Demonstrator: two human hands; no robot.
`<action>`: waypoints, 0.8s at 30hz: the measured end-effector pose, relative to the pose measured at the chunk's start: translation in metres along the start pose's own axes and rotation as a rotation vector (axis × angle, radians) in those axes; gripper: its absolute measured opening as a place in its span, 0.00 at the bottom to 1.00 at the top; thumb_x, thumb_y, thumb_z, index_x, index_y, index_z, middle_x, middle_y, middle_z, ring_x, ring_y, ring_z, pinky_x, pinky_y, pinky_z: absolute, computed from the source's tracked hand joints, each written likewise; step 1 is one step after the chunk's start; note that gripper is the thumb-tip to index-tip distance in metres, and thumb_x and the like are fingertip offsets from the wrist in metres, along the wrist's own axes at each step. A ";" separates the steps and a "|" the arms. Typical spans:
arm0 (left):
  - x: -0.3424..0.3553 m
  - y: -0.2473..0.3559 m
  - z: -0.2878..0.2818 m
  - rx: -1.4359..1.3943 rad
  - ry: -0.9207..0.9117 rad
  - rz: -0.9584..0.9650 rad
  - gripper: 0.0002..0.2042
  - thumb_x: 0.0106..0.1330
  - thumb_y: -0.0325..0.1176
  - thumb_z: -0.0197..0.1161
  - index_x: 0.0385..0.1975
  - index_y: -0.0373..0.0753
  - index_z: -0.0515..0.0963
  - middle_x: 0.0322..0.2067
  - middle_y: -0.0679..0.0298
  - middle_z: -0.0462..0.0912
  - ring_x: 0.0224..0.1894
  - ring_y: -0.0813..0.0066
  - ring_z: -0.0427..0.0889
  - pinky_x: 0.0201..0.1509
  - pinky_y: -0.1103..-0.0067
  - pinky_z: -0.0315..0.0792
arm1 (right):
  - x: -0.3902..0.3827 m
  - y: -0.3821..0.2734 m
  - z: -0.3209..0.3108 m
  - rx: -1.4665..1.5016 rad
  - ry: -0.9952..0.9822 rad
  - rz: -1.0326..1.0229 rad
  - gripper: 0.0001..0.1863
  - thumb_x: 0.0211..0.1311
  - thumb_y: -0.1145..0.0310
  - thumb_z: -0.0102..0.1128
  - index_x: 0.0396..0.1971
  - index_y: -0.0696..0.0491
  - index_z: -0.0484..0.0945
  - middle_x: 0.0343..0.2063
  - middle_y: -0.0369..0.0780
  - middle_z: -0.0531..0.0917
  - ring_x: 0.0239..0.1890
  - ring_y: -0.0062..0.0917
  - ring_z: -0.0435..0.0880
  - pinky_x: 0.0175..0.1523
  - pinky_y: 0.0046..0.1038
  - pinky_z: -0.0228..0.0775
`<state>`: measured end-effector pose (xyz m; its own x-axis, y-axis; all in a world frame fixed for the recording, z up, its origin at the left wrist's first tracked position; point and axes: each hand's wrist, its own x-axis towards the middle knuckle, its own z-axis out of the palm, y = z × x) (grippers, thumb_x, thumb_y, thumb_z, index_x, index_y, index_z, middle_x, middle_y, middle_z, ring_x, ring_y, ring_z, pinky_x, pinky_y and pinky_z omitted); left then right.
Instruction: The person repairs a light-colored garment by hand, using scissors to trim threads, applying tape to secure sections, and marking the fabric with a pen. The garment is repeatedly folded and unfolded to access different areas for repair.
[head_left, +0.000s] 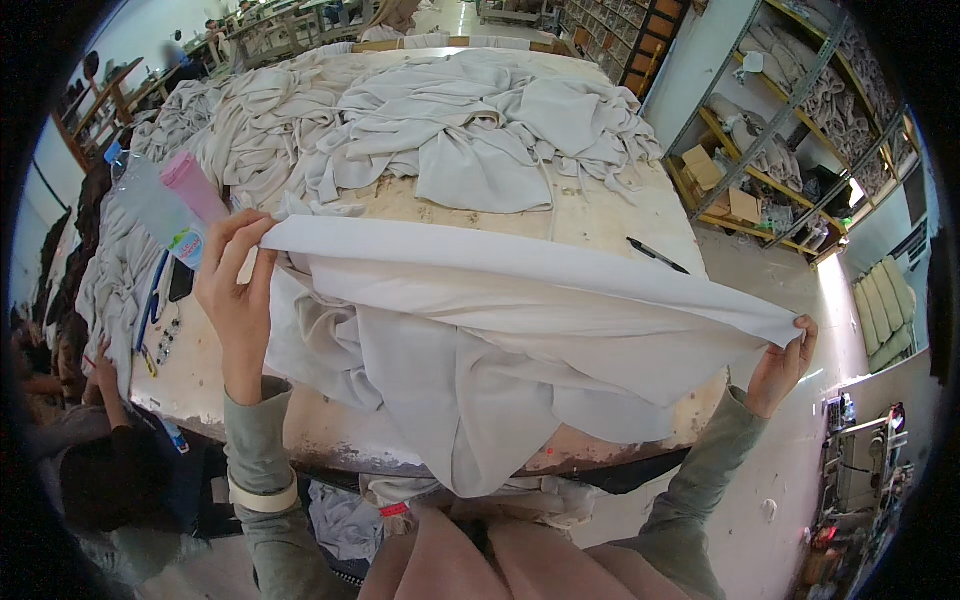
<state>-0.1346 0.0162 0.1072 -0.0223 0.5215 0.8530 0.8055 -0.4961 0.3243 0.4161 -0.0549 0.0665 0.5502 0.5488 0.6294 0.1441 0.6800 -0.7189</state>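
Fabric panel, off-white, is held taut along its upper edge over the worktable, its ends pinched between fingers of the left hand and right hand.

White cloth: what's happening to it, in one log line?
left hand: pinches white cloth, left end | right hand: pinches right end | white cloth: edge stretched between hands | black pen: on table beyond cloth
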 end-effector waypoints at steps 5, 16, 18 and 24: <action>-0.008 0.025 -0.035 -0.182 -0.826 -0.576 0.06 0.59 0.23 0.60 0.35 0.35 0.79 0.36 0.60 0.81 0.38 0.76 0.79 0.39 0.79 0.72 | 0.012 -0.004 -0.018 -0.162 0.191 0.157 0.10 0.65 0.75 0.42 0.41 0.51 0.74 0.36 0.34 0.74 0.37 0.15 0.72 0.37 0.16 0.62; -0.095 -0.011 -0.033 -0.496 -0.610 -0.560 0.20 0.54 0.33 0.68 0.46 0.38 0.75 0.47 0.61 0.78 0.53 0.65 0.72 0.57 0.71 0.64 | -0.075 0.020 0.059 -0.496 -0.968 0.582 0.24 0.55 0.62 0.56 0.53 0.52 0.69 0.50 0.42 0.74 0.47 0.27 0.74 0.58 0.27 0.60; -0.109 -0.041 -0.021 -0.376 -0.414 -0.527 0.22 0.54 0.34 0.67 0.49 0.37 0.73 0.50 0.60 0.76 0.57 0.67 0.68 0.59 0.71 0.61 | -0.122 0.018 0.100 -0.563 -1.236 0.203 0.29 0.52 0.60 0.61 0.55 0.52 0.68 0.55 0.44 0.70 0.49 0.30 0.74 0.59 0.29 0.59; -0.122 -0.066 -0.022 -0.179 -0.770 -0.487 0.19 0.58 0.32 0.63 0.49 0.35 0.73 0.43 0.64 0.78 0.50 0.74 0.72 0.54 0.77 0.64 | -0.146 0.010 0.138 -0.812 -1.799 0.240 0.30 0.56 0.60 0.60 0.59 0.52 0.66 0.53 0.45 0.72 0.43 0.33 0.80 0.47 0.30 0.71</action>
<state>-0.1982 -0.0301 -0.0092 0.1168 0.9858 0.1202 0.7053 -0.1676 0.6888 0.2240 -0.0610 0.0077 -0.6265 0.7030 -0.3364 0.7658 0.4750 -0.4335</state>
